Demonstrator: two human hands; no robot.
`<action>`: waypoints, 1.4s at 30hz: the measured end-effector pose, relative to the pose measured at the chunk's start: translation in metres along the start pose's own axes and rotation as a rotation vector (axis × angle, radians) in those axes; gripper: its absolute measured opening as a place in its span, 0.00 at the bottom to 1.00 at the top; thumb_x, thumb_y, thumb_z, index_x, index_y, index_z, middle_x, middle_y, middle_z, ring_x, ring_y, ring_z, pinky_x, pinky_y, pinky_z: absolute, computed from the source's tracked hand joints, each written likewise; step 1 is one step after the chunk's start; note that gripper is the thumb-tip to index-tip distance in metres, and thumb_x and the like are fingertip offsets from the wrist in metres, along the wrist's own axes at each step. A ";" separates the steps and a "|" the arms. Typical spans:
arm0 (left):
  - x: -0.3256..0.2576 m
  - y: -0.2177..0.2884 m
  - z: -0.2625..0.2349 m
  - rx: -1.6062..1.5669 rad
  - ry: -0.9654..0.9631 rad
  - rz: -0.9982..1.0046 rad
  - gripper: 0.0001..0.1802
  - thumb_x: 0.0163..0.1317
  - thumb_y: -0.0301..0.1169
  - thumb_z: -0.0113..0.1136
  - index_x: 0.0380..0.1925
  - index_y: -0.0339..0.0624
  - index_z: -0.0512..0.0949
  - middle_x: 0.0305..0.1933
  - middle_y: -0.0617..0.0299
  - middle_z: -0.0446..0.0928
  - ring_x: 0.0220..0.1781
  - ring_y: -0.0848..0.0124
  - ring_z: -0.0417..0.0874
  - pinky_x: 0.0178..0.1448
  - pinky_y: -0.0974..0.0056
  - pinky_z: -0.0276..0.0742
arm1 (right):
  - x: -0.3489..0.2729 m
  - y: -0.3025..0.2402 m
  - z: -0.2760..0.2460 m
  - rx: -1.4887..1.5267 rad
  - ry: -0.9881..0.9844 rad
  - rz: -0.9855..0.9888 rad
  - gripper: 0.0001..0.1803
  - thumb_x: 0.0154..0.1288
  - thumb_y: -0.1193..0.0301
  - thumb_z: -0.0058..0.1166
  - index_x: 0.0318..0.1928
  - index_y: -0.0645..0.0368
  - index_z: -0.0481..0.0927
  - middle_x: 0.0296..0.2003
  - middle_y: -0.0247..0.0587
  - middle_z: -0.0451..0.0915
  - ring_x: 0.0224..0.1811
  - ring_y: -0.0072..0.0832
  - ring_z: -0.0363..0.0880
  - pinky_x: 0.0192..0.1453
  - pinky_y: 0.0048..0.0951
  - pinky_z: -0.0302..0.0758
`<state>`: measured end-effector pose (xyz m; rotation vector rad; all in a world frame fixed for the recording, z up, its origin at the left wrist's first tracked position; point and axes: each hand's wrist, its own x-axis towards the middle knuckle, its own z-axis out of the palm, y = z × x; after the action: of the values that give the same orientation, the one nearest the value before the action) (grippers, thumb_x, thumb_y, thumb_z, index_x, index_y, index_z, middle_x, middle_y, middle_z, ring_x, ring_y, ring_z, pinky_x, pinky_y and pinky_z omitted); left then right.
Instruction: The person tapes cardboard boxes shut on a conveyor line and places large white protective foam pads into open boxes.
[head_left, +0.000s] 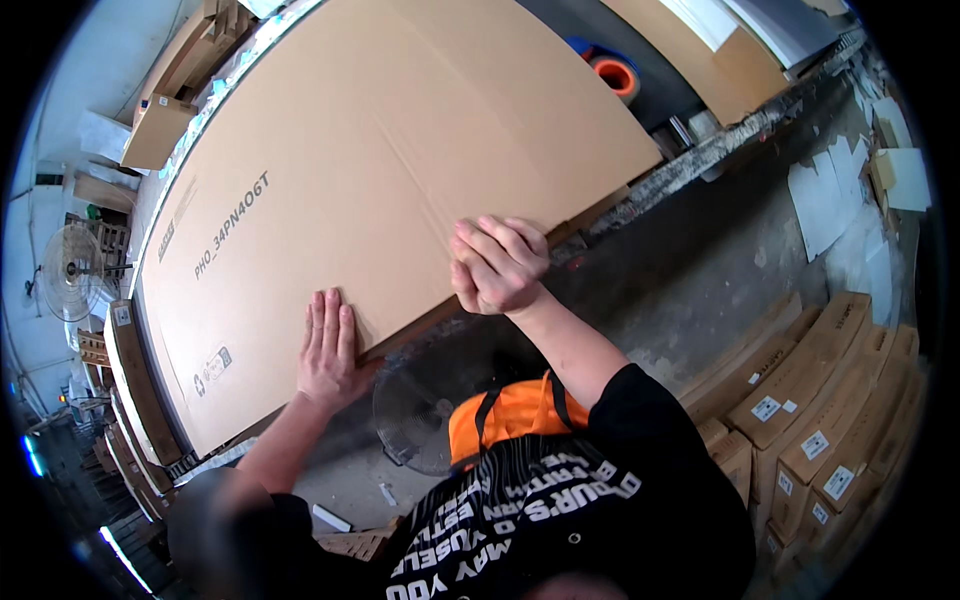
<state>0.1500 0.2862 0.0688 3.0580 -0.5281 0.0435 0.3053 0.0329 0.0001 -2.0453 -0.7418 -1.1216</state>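
Observation:
A large brown cardboard box (330,170), flat and wide with dark print on its top, lies across the work table in front of me. My left hand (333,350) rests on its near edge, fingers stretched out flat against the cardboard and the thumb side by the edge. Further right along the same edge, my right hand (497,265) is closed with its fingers curled in. It touches the board at the rim. The inside of that hand is hidden, so I cannot tell whether it holds anything. A faint crease runs over the box top near the right hand.
A roll of tape with an orange core (615,75) stands beyond the box at the right. Long packed cartons (800,420) are stacked at the lower right. A floor fan (410,420) and an orange bag (505,415) are below the table edge. Another fan (75,270) stands at far left.

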 end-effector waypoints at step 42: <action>0.054 0.010 0.021 -0.232 0.146 0.053 0.48 0.42 0.39 0.73 0.69 0.46 0.69 0.75 0.62 0.67 0.79 0.52 0.60 0.77 0.55 0.66 | 0.199 -0.057 -0.046 -0.255 -1.017 0.172 0.25 0.53 0.61 0.54 0.50 0.60 0.85 0.50 0.52 0.84 0.53 0.49 0.83 0.57 0.41 0.79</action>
<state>0.1984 0.2577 0.0499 2.7887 -0.5612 0.1909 0.3338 0.0621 0.2085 -2.8202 -0.8718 0.0087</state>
